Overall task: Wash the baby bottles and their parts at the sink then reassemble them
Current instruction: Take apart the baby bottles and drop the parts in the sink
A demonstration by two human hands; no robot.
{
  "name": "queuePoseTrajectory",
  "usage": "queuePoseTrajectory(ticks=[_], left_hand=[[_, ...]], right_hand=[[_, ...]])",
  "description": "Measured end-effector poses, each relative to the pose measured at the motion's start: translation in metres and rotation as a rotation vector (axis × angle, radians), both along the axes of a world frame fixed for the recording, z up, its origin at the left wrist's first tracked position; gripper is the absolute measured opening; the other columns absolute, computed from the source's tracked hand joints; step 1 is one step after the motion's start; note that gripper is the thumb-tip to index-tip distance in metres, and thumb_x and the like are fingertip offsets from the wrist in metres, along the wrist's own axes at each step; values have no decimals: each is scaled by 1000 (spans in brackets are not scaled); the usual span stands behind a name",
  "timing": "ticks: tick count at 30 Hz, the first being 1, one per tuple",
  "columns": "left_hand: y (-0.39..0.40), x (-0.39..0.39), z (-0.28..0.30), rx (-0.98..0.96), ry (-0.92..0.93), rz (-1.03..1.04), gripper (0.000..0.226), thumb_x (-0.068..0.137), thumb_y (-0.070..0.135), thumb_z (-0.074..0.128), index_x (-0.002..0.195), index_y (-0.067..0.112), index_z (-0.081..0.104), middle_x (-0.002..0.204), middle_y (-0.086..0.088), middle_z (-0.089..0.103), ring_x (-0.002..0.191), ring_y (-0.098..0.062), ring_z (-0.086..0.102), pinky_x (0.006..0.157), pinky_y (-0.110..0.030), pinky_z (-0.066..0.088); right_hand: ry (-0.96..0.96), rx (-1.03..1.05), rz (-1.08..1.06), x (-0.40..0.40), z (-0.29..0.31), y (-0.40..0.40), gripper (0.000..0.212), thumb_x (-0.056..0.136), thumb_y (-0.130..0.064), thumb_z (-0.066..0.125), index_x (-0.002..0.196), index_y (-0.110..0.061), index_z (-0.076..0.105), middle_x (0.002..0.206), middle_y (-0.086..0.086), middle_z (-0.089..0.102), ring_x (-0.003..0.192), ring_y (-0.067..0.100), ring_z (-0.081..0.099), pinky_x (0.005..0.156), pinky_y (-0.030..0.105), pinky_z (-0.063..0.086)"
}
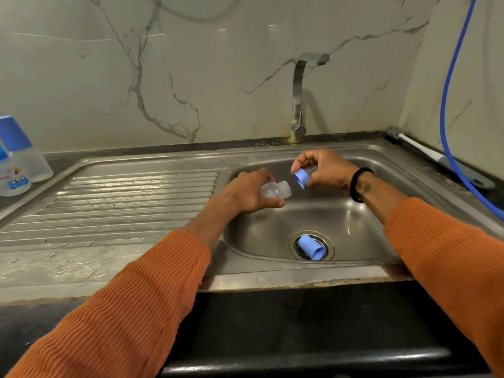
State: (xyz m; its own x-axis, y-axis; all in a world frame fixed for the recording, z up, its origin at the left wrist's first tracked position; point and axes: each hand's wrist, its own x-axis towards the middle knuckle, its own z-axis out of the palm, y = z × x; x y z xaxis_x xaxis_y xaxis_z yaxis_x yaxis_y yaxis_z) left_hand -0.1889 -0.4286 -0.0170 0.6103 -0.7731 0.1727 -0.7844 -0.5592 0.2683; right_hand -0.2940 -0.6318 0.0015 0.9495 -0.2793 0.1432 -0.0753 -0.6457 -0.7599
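Clear plastic shows in the left hand (249, 190), which grips a small open baby bottle (275, 190) on its side over the steel sink (313, 216). The right hand (323, 170) pinches the blue collar with its teat (301, 178) just beside the bottle's neck, not touching. A blue cap (311, 247) lies on the drain.

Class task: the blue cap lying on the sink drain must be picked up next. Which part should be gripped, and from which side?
Grip the blue cap across its round sides, coming from above; it lies tipped over on the drain, so its curved wall faces up.
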Motion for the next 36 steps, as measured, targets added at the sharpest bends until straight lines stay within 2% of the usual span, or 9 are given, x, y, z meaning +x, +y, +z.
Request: queuePoseTrajectory(ticks=[4, 6, 9, 13, 22, 27, 32, 34, 36], left_hand=[[-2, -5, -6, 284, 107, -85, 69, 73, 69, 79, 127, 31, 61, 119, 1, 66, 109, -21, 62, 95, -34, 50], [-4, -11, -10, 422, 149, -122, 69, 72, 68, 80, 128, 32, 61, 113, 6, 60, 103, -18, 58, 95, -32, 48], [-7, -16, -14, 541, 218, -148, 71, 74, 67, 79, 133, 35, 57, 115, 11, 49, 106, -15, 51, 103, -38, 46], [-8, -15, -14, 534, 234, -150, 72, 77, 62, 80, 138, 35, 54, 118, 11, 46, 109, -15, 49, 102, -36, 45], [-9, -15, -16, 536, 242, -143, 71, 77, 61, 80, 138, 36, 54, 123, 10, 45, 111, -15, 47, 100, -34, 42], [-14, -14, -31, 702, 283, -140, 68, 76, 58, 83, 135, 42, 53, 132, 9, 47, 119, -19, 52, 107, -41, 46], [-13, -14, -30, 730, 312, -94, 75, 74, 58, 84, 139, 41, 50, 124, 9, 51, 119, -22, 59, 108, -43, 49], [-12, -15, -21, 719, 313, -93, 77, 78, 60, 81, 144, 38, 48, 132, 6, 57, 120, -20, 60, 109, -41, 47], [-11, -13, -5, 639, 222, -93, 72, 86, 59, 74, 148, 33, 48, 142, 4, 56, 128, -21, 56, 112, -40, 43]], right_hand=[[66, 12, -47, 1, -8, -2, 44, 73, 17, 77, 109, -9, 70, 101, 10, 70, 81, 17, 66, 61, 21, 59], [130, -19, -43, 3, -13, -3, 46, 73, 6, 86, 112, -9, 68, 100, 10, 69, 83, 19, 68, 67, 28, 63], [221, -26, 0, 3, -18, -2, 47, 73, -6, 92, 113, -11, 66, 101, 11, 71, 89, 23, 73, 76, 38, 65], [290, -45, 42, 3, -20, 4, 46, 77, -13, 91, 115, -13, 65, 100, 8, 75, 87, 20, 76, 70, 29, 63], [292, -18, 35, 2, -20, 6, 42, 78, -14, 90, 113, -12, 66, 99, 11, 77, 84, 22, 78, 75, 34, 65], [317, -18, 42, 3, -23, 6, 41, 80, -11, 89, 113, -10, 66, 100, 12, 77, 81, 22, 78, 72, 34, 64], [348, -21, 55, 2, -23, 4, 41, 79, -9, 89, 113, -11, 67, 100, 11, 78, 81, 22, 79, 74, 35, 64], [354, -9, 58, 2, -24, 4, 40, 79, -7, 88, 114, -10, 66, 100, 13, 78, 82, 24, 79, 76, 37, 64], [328, 17, 50, 1, -22, 6, 40, 80, -6, 87, 114, -8, 67, 100, 15, 78, 82, 25, 79, 77, 38, 65]])
